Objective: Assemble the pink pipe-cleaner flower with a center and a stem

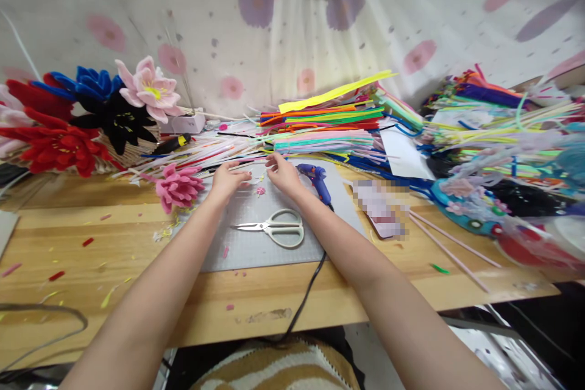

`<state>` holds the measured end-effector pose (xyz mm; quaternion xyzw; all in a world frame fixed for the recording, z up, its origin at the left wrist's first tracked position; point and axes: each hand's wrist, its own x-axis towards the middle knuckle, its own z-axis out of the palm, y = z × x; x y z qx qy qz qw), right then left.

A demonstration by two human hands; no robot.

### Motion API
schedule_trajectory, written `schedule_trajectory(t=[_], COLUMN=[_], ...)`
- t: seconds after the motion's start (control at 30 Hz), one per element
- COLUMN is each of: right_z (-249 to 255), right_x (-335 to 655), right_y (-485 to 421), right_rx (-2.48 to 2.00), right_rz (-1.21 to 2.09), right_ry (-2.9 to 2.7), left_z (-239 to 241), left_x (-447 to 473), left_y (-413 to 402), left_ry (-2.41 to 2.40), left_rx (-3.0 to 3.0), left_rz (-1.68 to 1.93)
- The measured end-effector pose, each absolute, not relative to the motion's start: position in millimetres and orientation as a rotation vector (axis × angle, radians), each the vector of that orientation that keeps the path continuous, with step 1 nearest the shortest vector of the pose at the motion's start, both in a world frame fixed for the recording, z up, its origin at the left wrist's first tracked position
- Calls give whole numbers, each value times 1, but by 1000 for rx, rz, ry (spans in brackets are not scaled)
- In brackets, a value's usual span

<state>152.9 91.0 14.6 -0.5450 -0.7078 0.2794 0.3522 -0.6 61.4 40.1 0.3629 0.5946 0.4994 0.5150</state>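
The left hand point(227, 181) and right hand point(282, 175), grips unclear, sit mid-frame beyond white-handled metal scissors point(265, 226) pointing left, long axis nearly level.

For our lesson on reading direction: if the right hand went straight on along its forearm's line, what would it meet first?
The right hand would probably meet the loose fuzzy strands lying beyond it, though depth is hard to judge from one view.

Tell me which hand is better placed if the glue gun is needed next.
Probably the right hand: the glue gun lies close beside its wrist; the left hand is farther away.
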Motion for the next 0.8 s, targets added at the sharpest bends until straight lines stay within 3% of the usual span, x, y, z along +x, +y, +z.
schedule_trajectory(t=[0.17, 0.8], right_z=[18, 16], right_x=[143, 138], right_y=[94, 89], right_rx=[-1087, -1062], right_rz=[1009, 1273], right_ry=[-1761, -1429], left_z=[43, 34], left_x=[2, -5], left_y=[61, 56], left_ry=[1410, 1157], left_rx=[883, 656], left_rz=[1128, 1158])
